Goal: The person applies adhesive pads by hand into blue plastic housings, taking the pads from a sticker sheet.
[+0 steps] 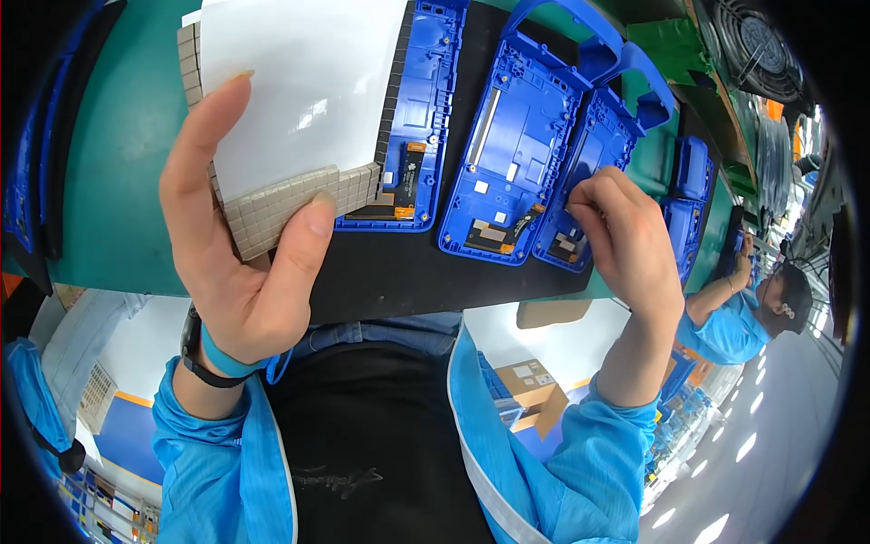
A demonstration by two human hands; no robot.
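Observation:
My left hand (240, 290) grips a white backing sheet (304, 100) edged with small grey square pads (281, 213); its thumb presses on the pads at the lower corner. This sheet partly covers a blue plastic housing (430, 82) with a dark flex circuit (410, 181). Beside it lies a second open blue housing (526, 118), with a looped handle at its far end. My right hand (630, 240) is over a third blue housing (598, 136), thumb and fingertips pinched together low inside it. Whatever sits between those fingertips is too small or hidden to make out.
The housings rest on a black mat (390, 281) on a green table (127, 154). More blue housings (684, 218) stand at the right. A fan (757, 41) is at the far right, and a co-worker (739, 317) in blue sits farther along. Below is an open cardboard box (530, 381).

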